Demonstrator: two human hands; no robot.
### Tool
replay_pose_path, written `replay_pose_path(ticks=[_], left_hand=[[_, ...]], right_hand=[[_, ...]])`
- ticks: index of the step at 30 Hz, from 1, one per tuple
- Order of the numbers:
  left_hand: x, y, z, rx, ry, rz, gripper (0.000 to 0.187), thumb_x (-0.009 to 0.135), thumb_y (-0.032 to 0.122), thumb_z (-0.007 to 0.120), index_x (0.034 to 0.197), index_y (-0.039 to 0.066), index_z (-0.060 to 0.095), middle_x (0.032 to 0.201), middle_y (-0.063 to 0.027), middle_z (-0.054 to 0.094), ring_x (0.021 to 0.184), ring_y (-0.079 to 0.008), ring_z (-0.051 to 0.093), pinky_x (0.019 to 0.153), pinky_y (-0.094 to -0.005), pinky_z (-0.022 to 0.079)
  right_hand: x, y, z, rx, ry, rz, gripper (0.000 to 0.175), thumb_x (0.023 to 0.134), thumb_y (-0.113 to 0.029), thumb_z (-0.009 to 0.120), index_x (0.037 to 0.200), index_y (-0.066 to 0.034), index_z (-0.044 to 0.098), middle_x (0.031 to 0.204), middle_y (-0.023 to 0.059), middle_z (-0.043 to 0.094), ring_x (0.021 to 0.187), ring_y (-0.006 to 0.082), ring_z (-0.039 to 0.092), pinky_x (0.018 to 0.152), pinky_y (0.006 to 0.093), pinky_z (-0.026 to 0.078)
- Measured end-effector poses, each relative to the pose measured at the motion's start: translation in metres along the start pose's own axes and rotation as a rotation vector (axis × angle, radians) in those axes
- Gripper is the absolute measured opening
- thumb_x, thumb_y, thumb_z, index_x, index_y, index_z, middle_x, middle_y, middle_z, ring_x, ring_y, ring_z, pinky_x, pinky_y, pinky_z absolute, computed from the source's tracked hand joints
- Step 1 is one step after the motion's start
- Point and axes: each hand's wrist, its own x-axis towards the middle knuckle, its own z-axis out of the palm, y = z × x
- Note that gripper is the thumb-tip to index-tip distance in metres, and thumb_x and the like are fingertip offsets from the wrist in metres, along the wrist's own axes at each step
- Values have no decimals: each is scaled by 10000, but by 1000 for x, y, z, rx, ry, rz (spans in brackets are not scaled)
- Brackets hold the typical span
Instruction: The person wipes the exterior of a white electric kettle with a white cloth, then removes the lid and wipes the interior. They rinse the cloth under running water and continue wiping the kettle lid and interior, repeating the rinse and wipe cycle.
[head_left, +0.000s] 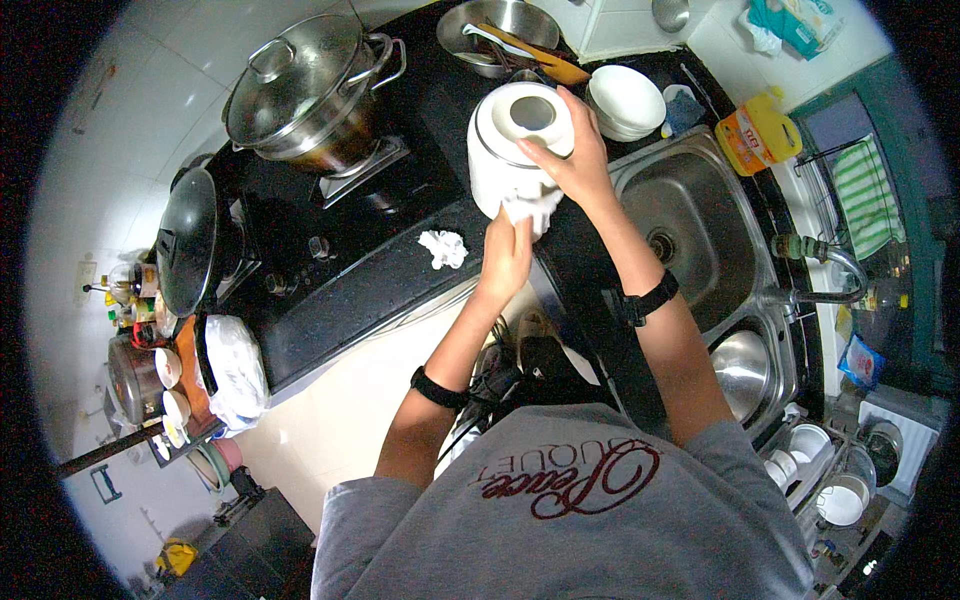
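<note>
A white, rounded electric kettle (487, 161) with a round opening in its top stands tilted over the black countertop, between the stove and the sink. My right hand (581, 154) grips its top rim from the right, thumb and fingers spread around the opening. Low on the kettle's near side, my left hand (506, 251) presses a crumpled white cloth or paper wipe (534, 210) against the wall. The left fingertips are partly hidden by the wipe. On the counter to the left lies a crumpled white tissue (443, 249), touched by neither hand.
A lidded steel pot (300, 97) and a lidded wok (191, 240) sit on the gas stove. Behind the kettle are a steel bowl (457, 34) with utensils and stacked white bowls (626, 101). To the right are the steel sink (697, 202), its faucet (832, 296) and a yellow jug (757, 135).
</note>
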Motion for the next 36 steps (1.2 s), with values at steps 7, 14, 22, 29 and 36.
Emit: replay_pose_path(ticks=[7,14,22,29,36], left_hand=[[-33,-41,12,324,-62,68,426,797,72,586,1173,-49,427,1063,-241,497,999,-415,492,892,-457,381],[-8,-4,12,-226,29,-132,279,850,83,550,1094,-19,461,928,-156,563,861,-222,569,778,-320,443],[-18,-25,25,24,-89,114,255,807,54,561,1049,-1,503,944,-190,518,873,-372,556,794,-400,441],[-34,-63,38,66,-174,97,400,814,72,567,1175,-26,425,1101,-236,497,1052,-411,488,930,-425,391],[-55,-66,19,19,-123,106,439,855,2,437,1291,-33,396,1264,-248,444,1170,-399,442,1005,-411,349]], right_hand=[[-1,0,-5,10,-60,30,801,701,-320,775,1331,-36,369,1287,193,430,1183,315,459,977,397,389],[0,2,-5,3,-54,21,786,701,-307,773,1326,-37,381,1276,188,441,1167,300,473,961,393,397],[3,11,-14,122,-158,60,796,668,-275,795,1312,-41,389,1268,179,462,1167,314,466,979,401,378],[8,16,-28,43,-285,26,765,708,-220,736,1341,-27,354,1285,185,443,1187,293,445,1000,396,347],[8,24,-28,96,-302,49,768,721,-231,712,1361,-28,338,1305,189,437,1190,294,447,1008,410,338]])
